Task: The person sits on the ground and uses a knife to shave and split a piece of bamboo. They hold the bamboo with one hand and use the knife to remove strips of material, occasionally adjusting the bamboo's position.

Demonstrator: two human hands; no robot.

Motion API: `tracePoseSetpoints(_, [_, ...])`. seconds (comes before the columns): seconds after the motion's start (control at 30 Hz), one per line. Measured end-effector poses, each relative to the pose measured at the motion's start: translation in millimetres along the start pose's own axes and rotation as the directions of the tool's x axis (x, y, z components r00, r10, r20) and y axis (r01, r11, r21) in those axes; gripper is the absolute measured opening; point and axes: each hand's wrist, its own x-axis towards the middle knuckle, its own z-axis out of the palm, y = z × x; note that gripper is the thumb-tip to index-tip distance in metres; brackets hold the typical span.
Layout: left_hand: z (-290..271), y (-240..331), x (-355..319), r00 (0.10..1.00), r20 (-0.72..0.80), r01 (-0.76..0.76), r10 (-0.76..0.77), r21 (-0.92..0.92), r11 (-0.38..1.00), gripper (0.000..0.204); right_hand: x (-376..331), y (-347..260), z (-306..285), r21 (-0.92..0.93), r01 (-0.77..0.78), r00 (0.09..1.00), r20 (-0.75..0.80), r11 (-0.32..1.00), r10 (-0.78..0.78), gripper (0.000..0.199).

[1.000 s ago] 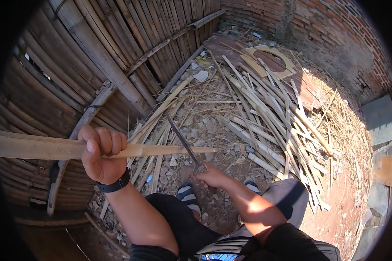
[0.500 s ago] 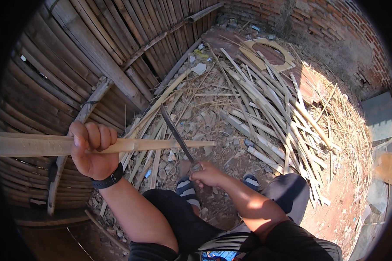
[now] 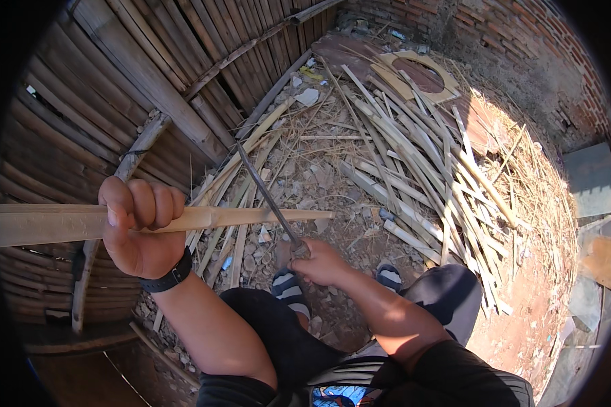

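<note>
My left hand (image 3: 142,220), with a dark band at the wrist, is closed round a long pale split bamboo piece (image 3: 244,216). The piece lies nearly level, its wide end beyond the hand at the left and its narrow tip over the rubble. My right hand (image 3: 321,261) is wrapped round the handle of a machete (image 3: 268,195). The long, thin dark blade points up and to the left and crosses the bamboo between the hand and the tip. Whether the edge touches the bamboo I cannot tell.
A heap of split bamboo strips (image 3: 421,163) lies to the right on dry straw. Behind it is a board with a round hole (image 3: 448,88). A bamboo wall (image 3: 68,129) stands close at the left, a brick wall (image 3: 523,41) at the back. My sandalled feet (image 3: 290,290) rest on rubble.
My right hand has risen slightly and moved left, carrying the machete blade a little up and left. The left hand and the bamboo have shifted slightly left.
</note>
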Motion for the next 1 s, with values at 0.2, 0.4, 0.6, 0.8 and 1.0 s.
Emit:
tracePoseSetpoints(0.2, [6.0,-1.4,2.7,0.998,0.046,0.045,-0.044,-0.020,0.999,0.034,25.7,73.1,10.0,-0.035,0.054,0.951,-0.303,0.998,-0.062,0.029])
tracePoseSetpoints(0.4, [0.7,0.5,-0.3,0.999,0.007,0.050,-0.049,-0.022,0.999,0.042,7.5,29.4,6.4,0.024,-0.103,0.973,-0.203,0.994,0.106,0.039])
tracePoseSetpoints(0.6, [-0.9,0.0,-1.0,0.997,0.014,0.077,-0.076,-0.061,0.995,0.045,21.5,58.9,7.9,-0.081,0.056,0.966,-0.248,0.995,-0.075,0.037])
tracePoseSetpoints(0.8, [-9.5,4.1,-5.2,0.988,-0.138,0.063,-0.064,-0.016,0.998,0.045,17.8,51.1,-0.6,0.119,-0.187,0.978,-0.071,0.975,0.196,0.035])
tracePoseSetpoints(1.0, [3.7,0.0,1.3,0.993,-0.095,0.072,-0.069,0.028,0.997,0.048,22.5,81.7,31.8,-0.187,0.392,0.849,-0.305,0.901,-0.432,0.037])
